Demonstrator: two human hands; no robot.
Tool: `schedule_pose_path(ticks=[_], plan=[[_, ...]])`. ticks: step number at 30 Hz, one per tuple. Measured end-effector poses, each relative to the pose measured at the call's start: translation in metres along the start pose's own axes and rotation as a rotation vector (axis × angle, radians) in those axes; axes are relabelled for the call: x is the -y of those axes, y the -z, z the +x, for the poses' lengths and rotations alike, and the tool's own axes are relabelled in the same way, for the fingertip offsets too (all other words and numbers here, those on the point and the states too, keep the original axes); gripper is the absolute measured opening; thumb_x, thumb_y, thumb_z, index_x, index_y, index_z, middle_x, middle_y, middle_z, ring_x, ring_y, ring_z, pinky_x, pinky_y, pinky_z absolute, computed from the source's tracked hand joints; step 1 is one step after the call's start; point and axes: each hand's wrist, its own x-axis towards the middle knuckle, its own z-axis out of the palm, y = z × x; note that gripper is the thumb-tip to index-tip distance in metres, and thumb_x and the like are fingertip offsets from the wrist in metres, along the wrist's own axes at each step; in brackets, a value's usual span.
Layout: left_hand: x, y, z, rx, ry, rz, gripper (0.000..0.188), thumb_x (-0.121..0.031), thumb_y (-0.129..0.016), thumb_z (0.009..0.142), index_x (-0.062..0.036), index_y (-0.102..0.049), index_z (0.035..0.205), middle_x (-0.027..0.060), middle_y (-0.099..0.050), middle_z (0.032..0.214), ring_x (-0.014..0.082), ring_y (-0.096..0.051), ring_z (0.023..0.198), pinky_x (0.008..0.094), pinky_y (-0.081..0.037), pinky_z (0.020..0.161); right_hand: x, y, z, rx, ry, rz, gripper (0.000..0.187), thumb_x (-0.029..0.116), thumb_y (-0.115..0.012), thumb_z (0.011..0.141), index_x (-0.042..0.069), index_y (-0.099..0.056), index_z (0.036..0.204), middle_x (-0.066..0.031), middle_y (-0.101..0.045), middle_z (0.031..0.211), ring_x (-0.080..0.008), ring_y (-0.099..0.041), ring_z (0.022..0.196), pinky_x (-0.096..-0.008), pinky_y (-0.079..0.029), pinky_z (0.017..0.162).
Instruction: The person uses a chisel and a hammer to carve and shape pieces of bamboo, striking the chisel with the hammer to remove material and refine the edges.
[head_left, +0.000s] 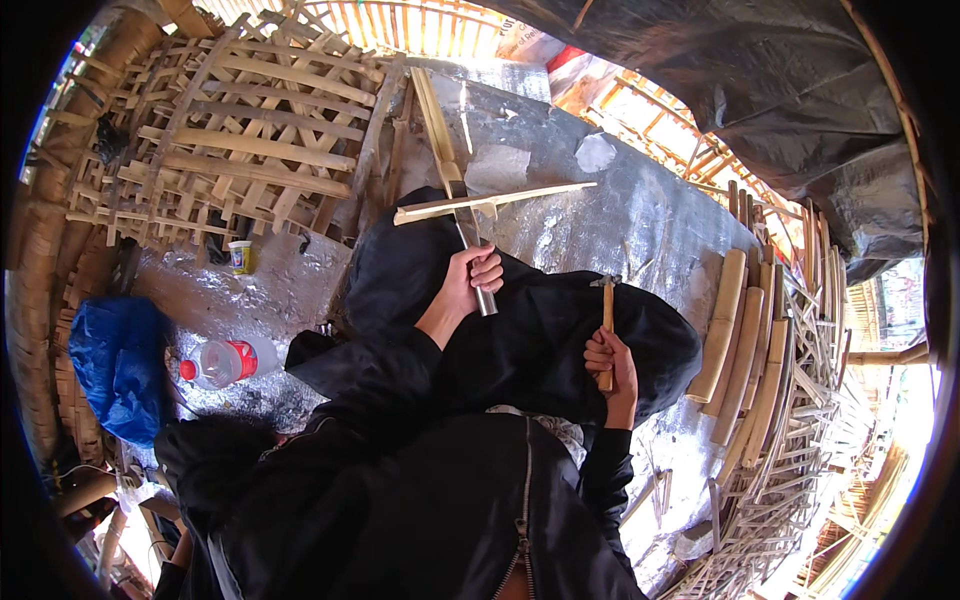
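My left hand is closed around the shiny round handle of a long metal tool, whose flat upper part points away from me. A split bamboo strip lies crosswise at that upper part. Another long bamboo piece stretches away beyond it, in line with the tool. Whether the tool's tip is inside the bamboo I cannot tell. My right hand grips the wooden handle of a small hammer, held upright over my right knee with its metal head at the top, apart from the bamboo.
Woven bamboo panels stand at the far left. Below them are a small yellow cup, a plastic bottle with a red cap and a blue bag. Bamboo lengths and thin strips are stacked at right; a dark tarp hangs above.
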Motion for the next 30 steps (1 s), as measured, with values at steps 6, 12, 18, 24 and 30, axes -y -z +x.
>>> schedule_pose_path(ticks=[6, 12, 18, 24, 30], plan=[[0.006, -0.004, -0.007, 0.025, 0.011, 0.039, 0.028, -0.015, -0.054, 0.107, -0.0141, -0.051, 0.08, -0.0085, -0.031, 0.054, 0.0036, -0.03, 0.04, 0.0224, -0.031, 0.044, -0.022, -0.005, -0.02, -0.02, 0.081, -0.041, 0.021, 0.017, -0.053, 0.107, 0.007, -0.048, 0.089, 0.0066, -0.035, 0.066, -0.0014, -0.032, 0.05, -0.0184, -0.03, 0.044], [0.015, -0.019, -0.012, -0.01, 0.054, 0.025, 0.03, -0.015, -0.053, 0.109, -0.0152, -0.049, 0.079, -0.0083, -0.031, 0.053, 0.0026, -0.032, 0.039, 0.0204, -0.032, 0.041, -0.036, 0.006, -0.034, -0.008, 0.159, -0.095, 0.021, 0.017, -0.052, 0.107, 0.01, -0.047, 0.088, 0.0065, -0.034, 0.065, -0.0014, -0.032, 0.049, -0.0189, -0.029, 0.045], [0.015, -0.024, -0.022, -0.026, 0.027, -0.039, 0.032, -0.013, -0.055, 0.108, -0.0135, -0.047, 0.077, -0.0079, -0.031, 0.054, 0.0024, -0.032, 0.04, 0.0198, -0.032, 0.041, -0.029, 0.01, -0.021, 0.04, 0.115, -0.125, 0.018, 0.016, -0.053, 0.108, 0.008, -0.049, 0.093, 0.0069, -0.035, 0.066, 0.0005, -0.032, 0.05, -0.0164, -0.03, 0.043], [0.012, -0.02, -0.022, -0.139, -0.024, 0.105, 0.026, -0.01, -0.057, 0.105, -0.0136, -0.048, 0.081, -0.0091, -0.031, 0.055, 0.0023, -0.031, 0.04, 0.0206, -0.03, 0.041, -0.019, 0.015, -0.011, 0.239, 0.122, -0.072, 0.013, 0.012, -0.058, 0.105, 0.011, -0.046, 0.101, 0.0063, -0.034, 0.064, 0.0002, -0.031, 0.048, -0.0159, -0.028, 0.042], [0.008, -0.045, -0.033, -0.213, -0.051, 1.039, 0.032, -0.008, -0.067, 0.1, -0.0165, -0.042, 0.081, -0.007, -0.034, 0.053, 0.0031, -0.032, 0.038, 0.0247, -0.026, 0.037, -0.005, -0.012, 0.005, 0.3, 0.086, -0.26, 0.014, 0.016, -0.059, 0.106, 0.013, -0.047, 0.1, 0.0064, -0.033, 0.063, -0.0014, -0.027, 0.047, -0.0185, -0.023, 0.04]])
